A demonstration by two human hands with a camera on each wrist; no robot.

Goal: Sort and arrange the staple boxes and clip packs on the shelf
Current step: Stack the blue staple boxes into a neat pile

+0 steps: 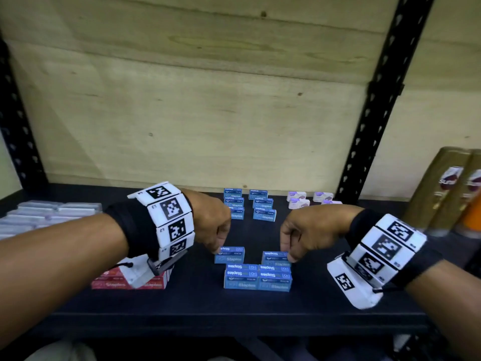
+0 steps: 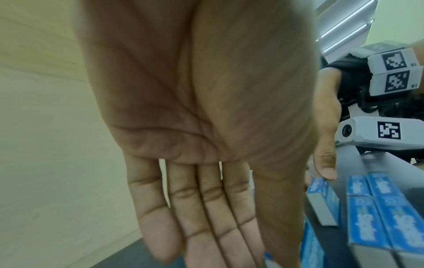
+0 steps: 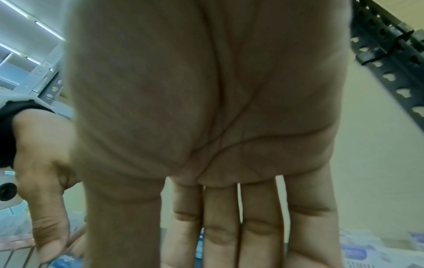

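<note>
Both forearms fill my head view; my left hand (image 1: pixel 212 225) pinches one blue staple box (image 1: pixel 229 254) and my right hand (image 1: pixel 304 231) pinches another (image 1: pixel 275 257), both on the dark shelf (image 1: pixel 197 303) behind a blue stack (image 1: pixel 257 278). Left wrist view: fingers (image 2: pixel 206 217) straight and together, tips out of sight. Right wrist view: fingers (image 3: pixel 241 226) extended alike, so I cannot tell the grip.

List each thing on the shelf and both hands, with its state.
left hand: pinches the left blue staple box
right hand: pinches the right blue staple box
front blue boxes: stacked, touching
back blue boxes: two rows
red staple boxes: stacked
purple clip packs: grouped at the back
</note>
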